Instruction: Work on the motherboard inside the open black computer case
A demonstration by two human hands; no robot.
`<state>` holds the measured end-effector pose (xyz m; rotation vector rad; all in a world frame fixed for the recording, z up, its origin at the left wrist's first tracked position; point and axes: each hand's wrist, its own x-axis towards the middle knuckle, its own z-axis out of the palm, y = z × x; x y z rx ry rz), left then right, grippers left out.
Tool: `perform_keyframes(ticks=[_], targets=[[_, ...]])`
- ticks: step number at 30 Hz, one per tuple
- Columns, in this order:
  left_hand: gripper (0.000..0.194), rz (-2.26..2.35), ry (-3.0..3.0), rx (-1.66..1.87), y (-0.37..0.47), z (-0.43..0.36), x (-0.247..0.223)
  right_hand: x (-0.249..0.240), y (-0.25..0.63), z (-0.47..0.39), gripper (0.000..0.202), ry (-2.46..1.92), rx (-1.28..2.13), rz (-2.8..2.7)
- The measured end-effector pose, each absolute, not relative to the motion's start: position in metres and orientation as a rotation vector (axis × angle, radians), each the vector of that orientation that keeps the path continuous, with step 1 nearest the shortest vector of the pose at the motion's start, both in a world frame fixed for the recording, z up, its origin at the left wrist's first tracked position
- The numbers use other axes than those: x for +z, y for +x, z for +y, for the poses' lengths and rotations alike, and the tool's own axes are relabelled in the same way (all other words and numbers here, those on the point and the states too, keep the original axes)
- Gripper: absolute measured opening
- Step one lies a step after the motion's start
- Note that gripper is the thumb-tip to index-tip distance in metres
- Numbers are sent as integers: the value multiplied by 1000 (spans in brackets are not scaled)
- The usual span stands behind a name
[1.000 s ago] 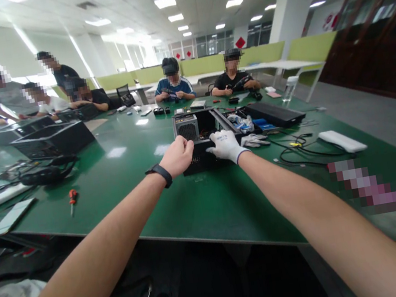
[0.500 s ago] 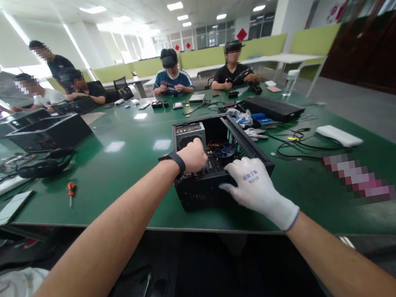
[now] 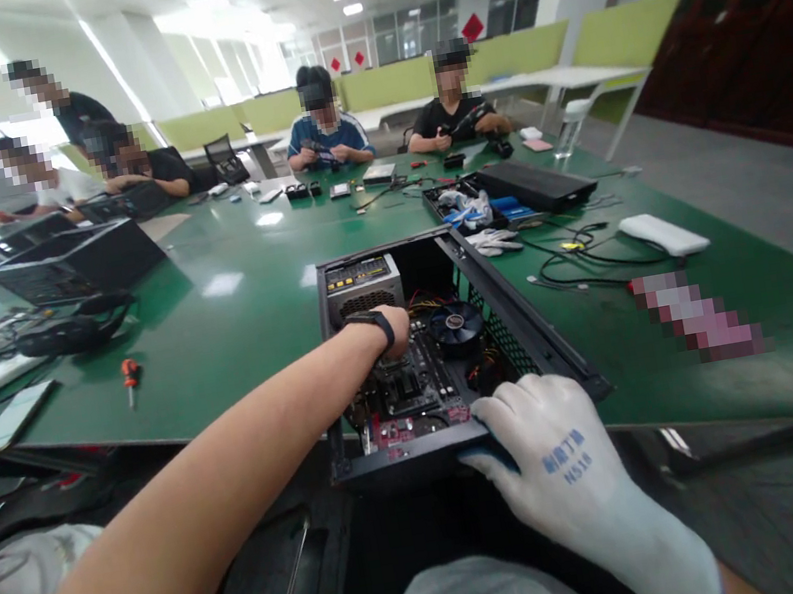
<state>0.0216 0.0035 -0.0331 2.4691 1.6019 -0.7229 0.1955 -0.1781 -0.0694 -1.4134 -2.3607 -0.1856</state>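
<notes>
A black computer case lies with its open side up, its near end reaching past the table's front edge. Inside are a silver power supply, a round black fan and a motherboard. My left hand, bare with a black band at the wrist, reaches into the case beside the power supply; its fingers are hidden. My right hand, in a white glove, grips the case's near rim at the right corner, thumb on the outside and fingers over the top.
On the green table are an orange screwdriver, a headset, black cables, a white power bank and a black tray with gloves. Another opened case stands at the left. Several people sit or stand around the table.
The case has come nearer to me, its near end now past the table edge. My right hand came with it, still on the rim. My left hand sits deeper, its fingers now out of sight.
</notes>
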Motion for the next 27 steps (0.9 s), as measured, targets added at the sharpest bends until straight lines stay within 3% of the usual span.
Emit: perform_keyframes(ticks=[8,27], targets=[[63,1687,2401,-847,20,22,-57,-69,194,-178,28,-1400,-223,-2340],[63,1643,2441,-952,19,28,-66,-71,194,-178,28,-1382,-282,-2338]])
